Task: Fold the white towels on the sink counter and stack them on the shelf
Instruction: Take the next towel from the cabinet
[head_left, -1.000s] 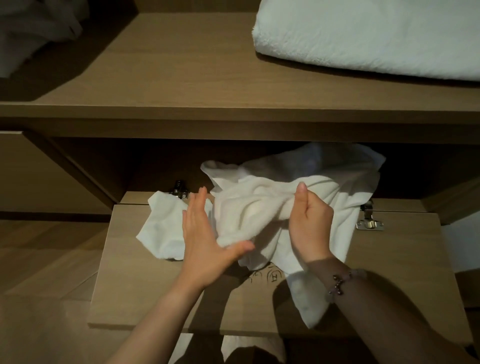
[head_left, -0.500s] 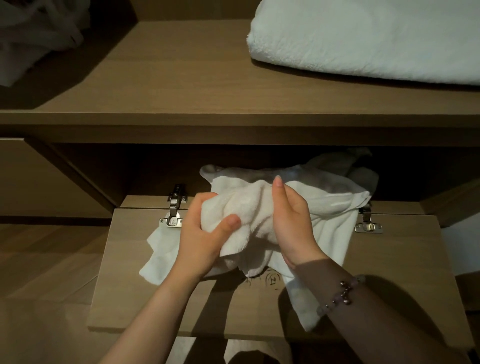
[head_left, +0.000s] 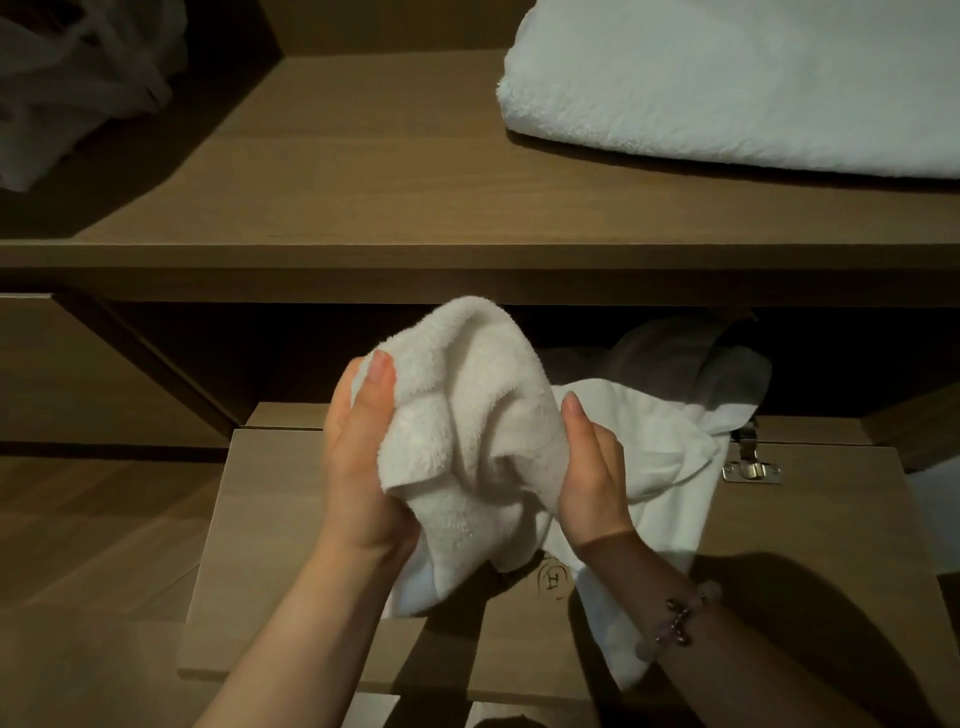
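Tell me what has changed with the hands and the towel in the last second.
The left hand, open a second ago, now grips the small towel together with the right hand, and both have raised it off the wooden flap, toward the shelf edge. The folded towel on the shelf and the flap stayed put.

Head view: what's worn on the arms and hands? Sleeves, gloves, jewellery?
No gloves on the left hand or right hand; both forearms are bare, no sleeves in view. The right wrist wears a bracelet of pale beads with a darker clustered charm. No rings visible.
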